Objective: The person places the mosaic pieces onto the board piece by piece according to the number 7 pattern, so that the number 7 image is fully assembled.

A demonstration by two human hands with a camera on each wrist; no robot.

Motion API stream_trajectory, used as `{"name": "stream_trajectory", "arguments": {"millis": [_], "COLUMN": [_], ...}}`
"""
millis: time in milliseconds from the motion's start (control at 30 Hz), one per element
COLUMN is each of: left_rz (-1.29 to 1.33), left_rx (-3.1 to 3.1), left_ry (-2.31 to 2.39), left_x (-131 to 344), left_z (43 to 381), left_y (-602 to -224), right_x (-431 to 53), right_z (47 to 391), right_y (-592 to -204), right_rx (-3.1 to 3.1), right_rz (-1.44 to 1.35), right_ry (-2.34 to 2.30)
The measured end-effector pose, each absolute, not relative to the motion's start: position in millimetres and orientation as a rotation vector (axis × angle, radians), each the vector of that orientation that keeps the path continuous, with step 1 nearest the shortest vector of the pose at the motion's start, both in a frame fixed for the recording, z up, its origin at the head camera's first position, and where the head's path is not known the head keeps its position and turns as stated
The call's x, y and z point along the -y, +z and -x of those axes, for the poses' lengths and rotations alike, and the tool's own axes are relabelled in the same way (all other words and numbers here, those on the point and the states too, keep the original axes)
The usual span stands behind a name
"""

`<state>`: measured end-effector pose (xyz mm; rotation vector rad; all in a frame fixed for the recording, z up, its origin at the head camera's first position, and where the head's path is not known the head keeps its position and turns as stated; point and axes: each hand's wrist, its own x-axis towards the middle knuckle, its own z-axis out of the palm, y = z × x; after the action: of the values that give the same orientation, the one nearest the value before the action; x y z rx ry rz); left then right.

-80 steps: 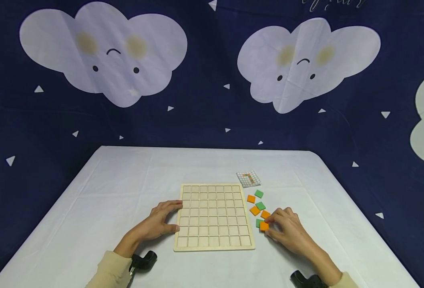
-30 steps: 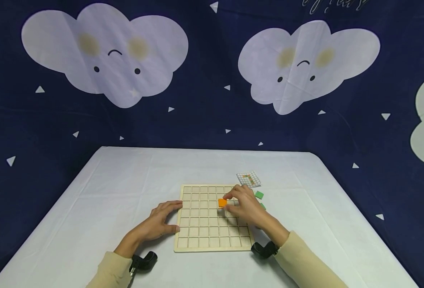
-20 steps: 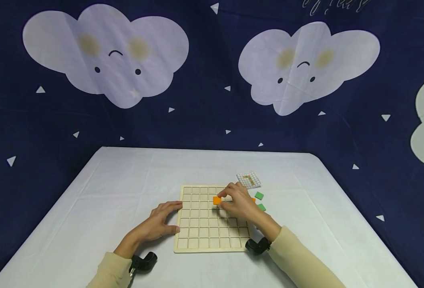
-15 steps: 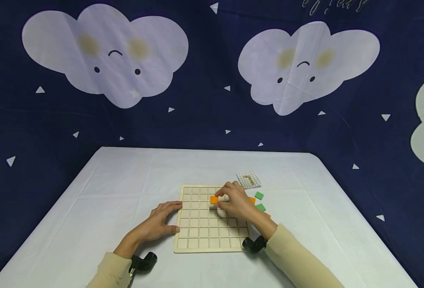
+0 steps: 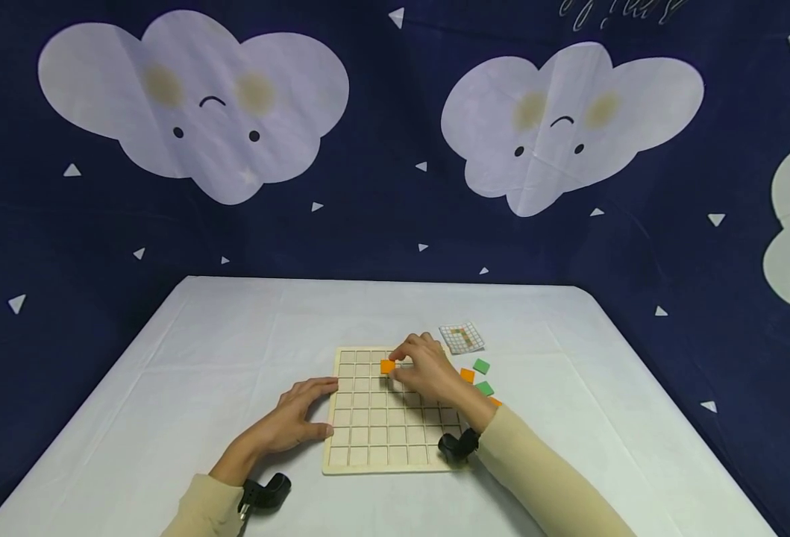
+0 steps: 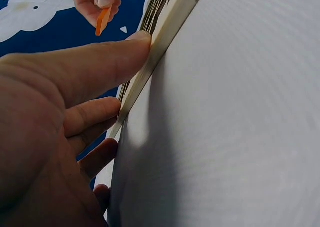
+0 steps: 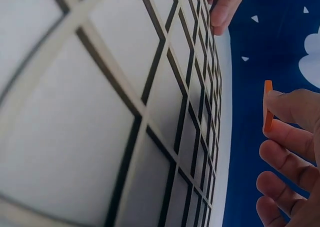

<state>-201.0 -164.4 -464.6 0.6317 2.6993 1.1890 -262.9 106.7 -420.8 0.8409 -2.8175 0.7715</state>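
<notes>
My right hand (image 5: 427, 371) pinches a square orange tile (image 5: 387, 367) between thumb and fingertip. In the right wrist view the orange tile (image 7: 268, 106) is seen edge-on, apart from the board's surface. Below it lies a pale wooden grid board (image 5: 377, 436) with square cells; the right hand and forearm hide part of it. My left hand (image 5: 294, 418) touches the board's left edge with thumb and fingers spread. From the left wrist view, the thumb (image 6: 115, 59) rests at the board's rim (image 6: 167, 37).
Right of the board lie loose tiles: an orange one (image 5: 467, 375), a green one (image 5: 481, 366), another green one (image 5: 485, 388), and one partly hidden by the right arm. Behind them lies a pattern card (image 5: 462, 338). A white cloth (image 5: 267, 321) covers the table.
My right hand has picked up an orange tile from the pile at the right and carried it left and away over the board. The left hand stays at the board's edge.
</notes>
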Motion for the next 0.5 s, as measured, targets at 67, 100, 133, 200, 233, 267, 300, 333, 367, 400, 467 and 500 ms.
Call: {"name": "stream_trajectory", "arguments": {"millis": [67,100,133,200,233,267,300,333,367,400,467,500], "left_rz": [-0.633,-0.635,-0.636,-0.64,-0.642,-0.643,-0.643,-0.642,-0.64,-0.638,-0.635,-0.635], "left_rx": [-2.702,-2.704,-2.703,-2.706,-2.707,-2.707,-2.707,-2.706,-2.704,-2.702,-2.699,-2.697], "left_ry": [1.19,1.187,1.189,1.187,1.186,1.189,1.188,1.19,1.191,1.192,1.193,1.194], "left_x": [164,164,164,164,164,164,164,164,164,164,164,164], "left_z": [201,201,201,200,200,200,200,200,200,200,200,200], "left_y": [-465,-465,-465,-466,-466,-465,-465,-465,-465,-465,-465,-465], "right_x": [-105,-104,-103,-101,-101,-100,-99,-98,-97,-97,-95,-94], "right_z": [265,266,267,269,270,271,271,272,273,274,275,276], "right_y": [-421,-423,-423,-425,-426,-426,-426,-426,-426,-426,-426,-426], "right_rx": [2.813,2.809,2.806,2.797,2.787,2.787,2.788,2.79,2.795,2.802,2.822,2.827], "right_rz": [-0.847,-0.855,-0.86,-0.864,-0.868,-0.868,-0.866,-0.862,-0.859,-0.854,-0.84,-0.837], "right_ry": [0.767,0.765,0.765,0.774,0.765,0.769,0.773,0.777,0.779,0.779,0.789,0.788]}}
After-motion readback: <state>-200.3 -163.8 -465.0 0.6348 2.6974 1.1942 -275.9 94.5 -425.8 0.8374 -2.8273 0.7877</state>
